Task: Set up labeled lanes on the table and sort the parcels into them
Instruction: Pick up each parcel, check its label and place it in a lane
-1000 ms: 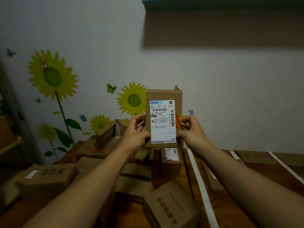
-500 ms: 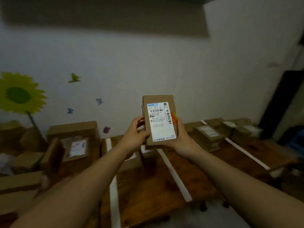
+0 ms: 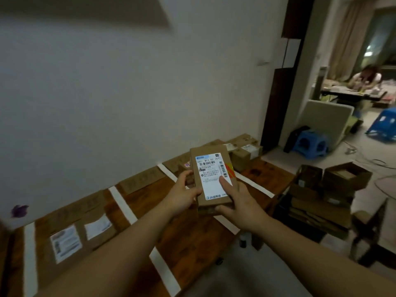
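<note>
Head view is showing both hands, left hand (image 3: 184, 195) and right hand (image 3: 240, 201), gripping the small brown cardboard parcel (image 3: 212, 176), its long axis pointing away above the white-taped lanes (image 3: 123, 204).

My view swings right: the sunflowers drop out and a dark door frame (image 3: 276, 99) comes in. The parcel (image 3: 211, 179) sinks lower and tips back, and my right hand (image 3: 242, 204) shifts so its thumb, I think, now lies across the label (image 3: 207, 168).
</note>
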Motion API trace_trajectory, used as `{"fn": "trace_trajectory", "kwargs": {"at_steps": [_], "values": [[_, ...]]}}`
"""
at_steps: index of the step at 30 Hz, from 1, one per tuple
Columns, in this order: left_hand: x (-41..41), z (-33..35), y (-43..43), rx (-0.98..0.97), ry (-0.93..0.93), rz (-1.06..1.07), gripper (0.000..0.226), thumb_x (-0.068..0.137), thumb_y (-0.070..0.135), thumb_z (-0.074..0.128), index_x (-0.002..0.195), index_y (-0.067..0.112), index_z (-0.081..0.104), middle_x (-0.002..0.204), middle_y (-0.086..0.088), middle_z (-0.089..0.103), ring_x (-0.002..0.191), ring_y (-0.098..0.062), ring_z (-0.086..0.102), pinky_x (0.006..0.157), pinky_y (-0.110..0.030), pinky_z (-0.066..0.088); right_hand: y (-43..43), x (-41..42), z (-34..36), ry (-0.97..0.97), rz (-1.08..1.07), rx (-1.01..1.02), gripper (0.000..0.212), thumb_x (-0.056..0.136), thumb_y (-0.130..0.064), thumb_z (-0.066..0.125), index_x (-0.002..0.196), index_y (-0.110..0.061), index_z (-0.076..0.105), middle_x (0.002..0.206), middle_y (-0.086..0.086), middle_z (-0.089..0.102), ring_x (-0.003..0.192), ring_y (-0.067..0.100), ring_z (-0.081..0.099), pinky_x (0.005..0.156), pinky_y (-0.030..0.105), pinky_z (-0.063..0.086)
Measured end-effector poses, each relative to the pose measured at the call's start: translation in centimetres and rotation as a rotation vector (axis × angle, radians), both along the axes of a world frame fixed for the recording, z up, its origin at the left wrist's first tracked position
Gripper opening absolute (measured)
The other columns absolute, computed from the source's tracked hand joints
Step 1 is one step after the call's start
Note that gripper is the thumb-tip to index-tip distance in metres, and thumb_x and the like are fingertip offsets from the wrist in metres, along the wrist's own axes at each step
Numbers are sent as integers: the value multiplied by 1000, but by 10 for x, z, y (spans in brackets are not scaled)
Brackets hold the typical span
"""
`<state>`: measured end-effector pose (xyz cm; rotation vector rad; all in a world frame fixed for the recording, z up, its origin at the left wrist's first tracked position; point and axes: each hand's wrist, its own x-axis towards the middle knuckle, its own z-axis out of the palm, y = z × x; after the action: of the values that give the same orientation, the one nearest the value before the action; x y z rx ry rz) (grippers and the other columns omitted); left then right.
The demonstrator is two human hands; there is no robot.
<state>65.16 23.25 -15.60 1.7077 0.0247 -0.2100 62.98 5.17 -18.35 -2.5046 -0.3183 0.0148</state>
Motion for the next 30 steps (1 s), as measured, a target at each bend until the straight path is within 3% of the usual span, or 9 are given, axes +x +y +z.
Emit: {"fn": "trace_trajectory", "kwargs": {"at_steps": [3,7,10,17,19,21,23,27,30], "values": [[47,-13,-18,-34,45,-19,60,91,10,59,139,27,28,101,15,58,96,-20,64,60,-31,56,-13,46,-1,25,-48,-84,95,82,-52,66,151,-39,1,152,-3,-1,139,19,21,112,29,29],[113,-23,-36,-49,132,-32,55,93,12,56,138,26,27,106,5,63,86,-15,67,63,-32,59,-29,109,0,57,-72,-227,88,85,-55,60,151,-39,4,155,5,1,139,24,23,114,34,28],[154,-26,-48,-44,142,-35,51,95,11,52,137,27,28,97,6,61,78,-11,66,49,-22,54,-42,150,-1,78,-63,-258,83,87,-56,56,152,-38,7,155,6,6,138,23,26,114,34,30],[220,-43,-68,-73,199,-7,54,94,16,54,141,27,30,102,6,60,87,-10,63,55,-20,54,-72,231,-16,65,13,-304,74,89,-55,53,151,-37,15,155,9,13,138,23,30,112,34,34],[241,-51,-78,-55,190,28,51,96,23,53,142,27,31,113,4,61,93,-11,62,69,-25,58,-86,260,-22,44,47,-314,76,87,-56,54,150,-37,17,156,10,13,138,25,30,112,35,34],[264,-64,-86,108,151,72,48,99,31,43,145,30,29,138,-2,50,112,-16,55,95,-36,50,-100,289,-30,29,89,-316,77,86,-58,55,150,-37,18,156,12,14,137,26,31,112,37,35],[284,-82,-91,386,96,113,48,101,30,37,147,29,26,151,-4,34,131,-23,41,107,-36,38,-115,319,-36,29,144,-325,79,85,-60,54,150,-37,17,156,13,16,136,27,33,112,38,35],[297,-129,-94,1039,227,-67,79,89,55,49,151,31,7,160,-4,-1,147,-30,-4,117,-52,12,-139,365,-53,41,278,-362,82,84,-64,52,151,-35,14,152,11,20,133,23,35,109,35,37],[295,-151,-99,1173,342,-92,84,87,63,45,151,35,-1,159,-3,-13,144,-31,-18,115,-58,12,-148,387,-71,56,329,-305,83,84,-63,54,151,-33,17,153,9,18,135,21,32,110,34,34]]}}
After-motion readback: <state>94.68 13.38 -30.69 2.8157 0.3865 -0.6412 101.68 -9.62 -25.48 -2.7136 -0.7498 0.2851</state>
